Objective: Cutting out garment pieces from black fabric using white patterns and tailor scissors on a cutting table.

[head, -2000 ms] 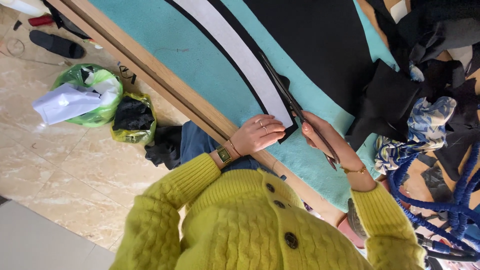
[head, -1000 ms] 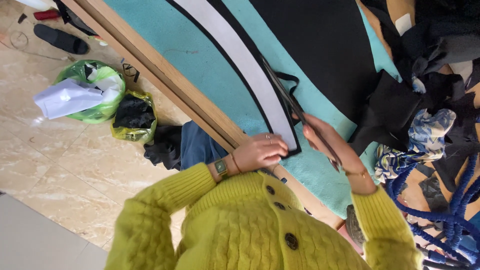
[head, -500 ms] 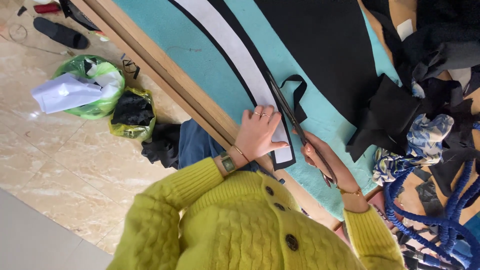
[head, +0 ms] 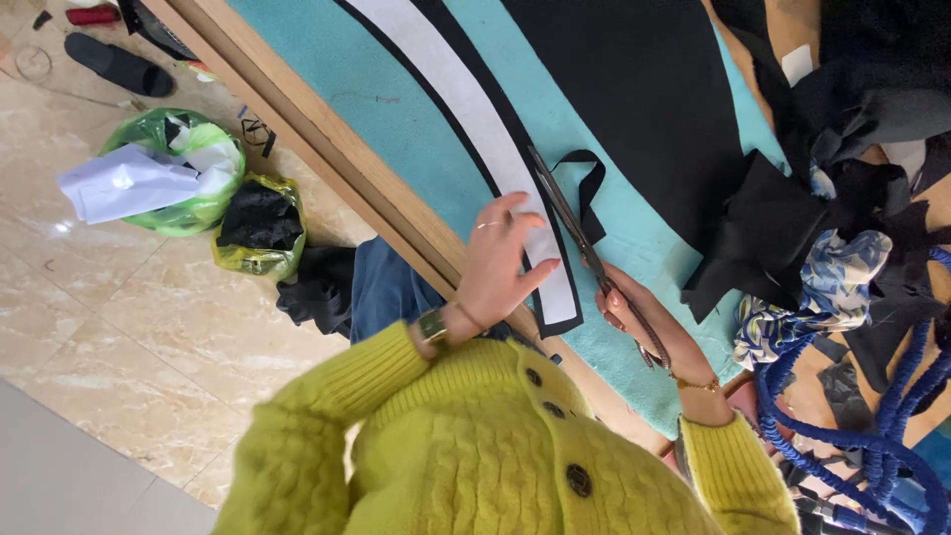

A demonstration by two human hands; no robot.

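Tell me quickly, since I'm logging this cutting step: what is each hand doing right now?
Left hand: open, fingers spread flat on the white curved pattern strip.
Right hand: closed around the long metal scissors.

Chunky cable-knit cardigan (head: 475, 466), yellow-green, ribbed cuffs at both wrists; dark round buttons (head: 579, 480) down the front, lower centre of frame. Left hand (head: 500, 263): gold-toned square watch (head: 432, 326) at the wrist, thin ring (head: 482, 226) on one of the fingers. Right hand (head: 634, 317): slim gold bracelet (head: 693, 384) (partly under cuff). Blue denim (head: 381, 289) at left centre.
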